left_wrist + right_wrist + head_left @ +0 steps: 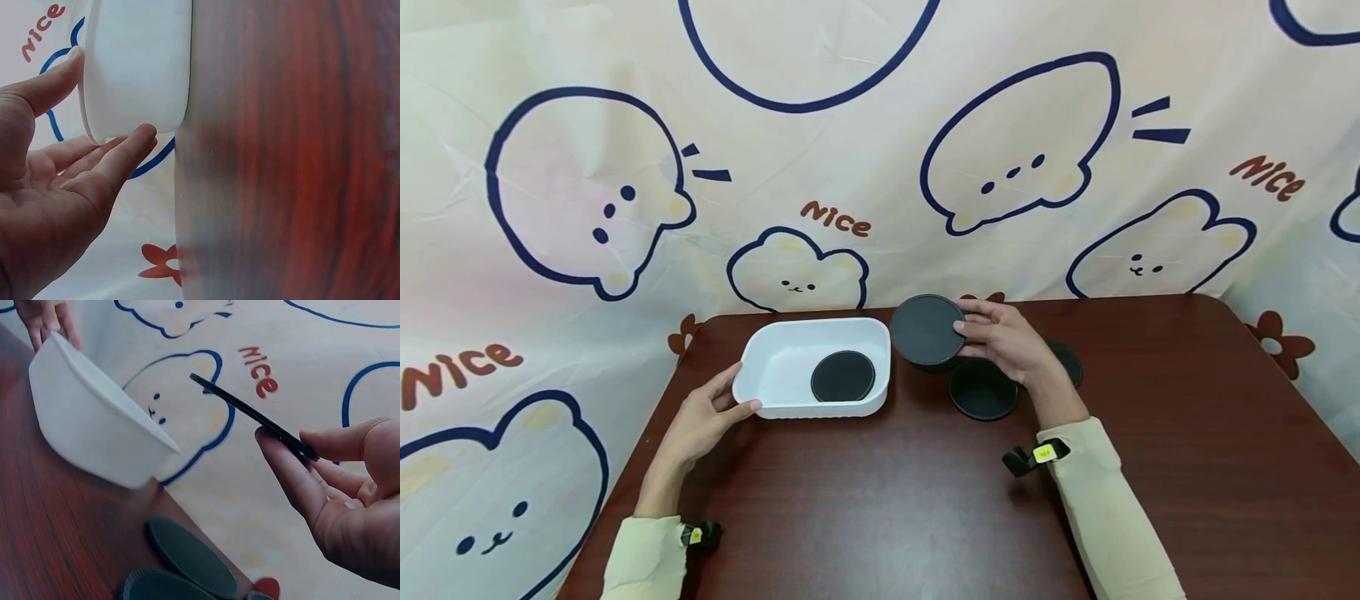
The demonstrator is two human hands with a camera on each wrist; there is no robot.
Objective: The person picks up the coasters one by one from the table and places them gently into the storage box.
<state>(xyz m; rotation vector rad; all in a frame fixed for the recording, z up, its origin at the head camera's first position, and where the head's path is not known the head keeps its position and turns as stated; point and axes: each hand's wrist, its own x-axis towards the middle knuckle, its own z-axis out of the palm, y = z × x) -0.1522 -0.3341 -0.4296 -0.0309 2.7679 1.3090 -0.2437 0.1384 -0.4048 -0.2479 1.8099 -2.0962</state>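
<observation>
A white oblong bin (790,360) stands on the dark wooden table (880,500) with one black round coaster (842,376) lying flat inside. My left hand (739,392) rests against the bin's left end, with straight fingers (53,81) along the rim and the thumb at the lower corner. My right hand (967,329) pinches a second black coaster (927,330) by its edge. It holds the coaster tilted in the air just right of the bin. In the right wrist view the held coaster (250,412) shows edge-on between thumb and fingers (287,469), beyond the bin (94,425).
More black coasters lie under and beside my right hand, one in front (983,389) and one partly hidden behind the wrist (1070,364). A cartoon-print cloth (880,150) hangs behind the table. The table's far edge runs just behind the bin.
</observation>
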